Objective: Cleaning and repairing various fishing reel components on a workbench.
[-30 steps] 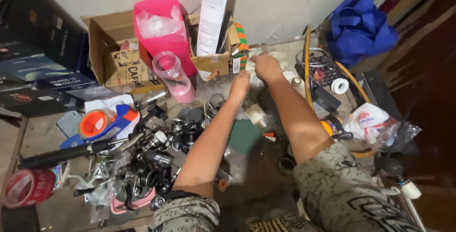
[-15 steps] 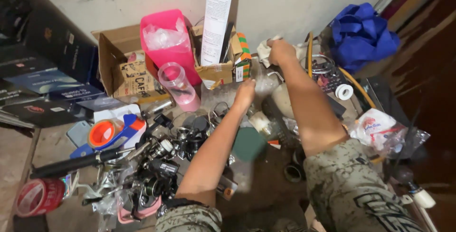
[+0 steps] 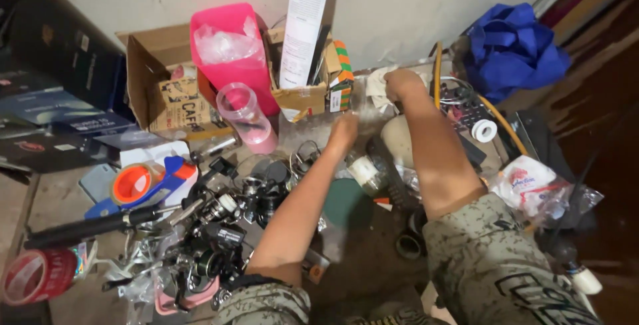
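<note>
both arms are stretched away from the camera over a cluttered floor toward the far wall. the left hand (image 3: 344, 130) is seen from behind, blurred, just near of an open cardboard box (image 3: 303, 102) in the centre; whether its fingers are apart or together cannot be told. the right hand (image 3: 401, 83) is further away and to the right, curled on a crumpled whitish cloth (image 3: 377, 86) that lies against the wall; the fingers look drawn together on it, though the grip itself is hidden behind the knuckles. the cloth is found just right of the small cardboard box, beside a yellow hose (image 3: 438, 72).

a tall white carton (image 3: 304, 25) is stood upright in that box. to its left a pink plastic bin (image 3: 232, 52) holding clear plastic wrap is leaned in a larger cardboard box (image 3: 148, 75), and a clear pink tumbler (image 3: 245, 117) is tilted just near of it. a heap of dark fishing reels (image 3: 219, 232) is spread on the near left, with a blue tape dispenser (image 3: 143, 182) carrying an orange roll beside it and a red tape roll (image 3: 36, 273) at the near left edge. a blue bag (image 3: 509, 48) is set at the far right, a white tape roll (image 3: 484, 130) just near of it, and a printed plastic bag (image 3: 532, 185) on the right by the camouflage sleeve.
</note>
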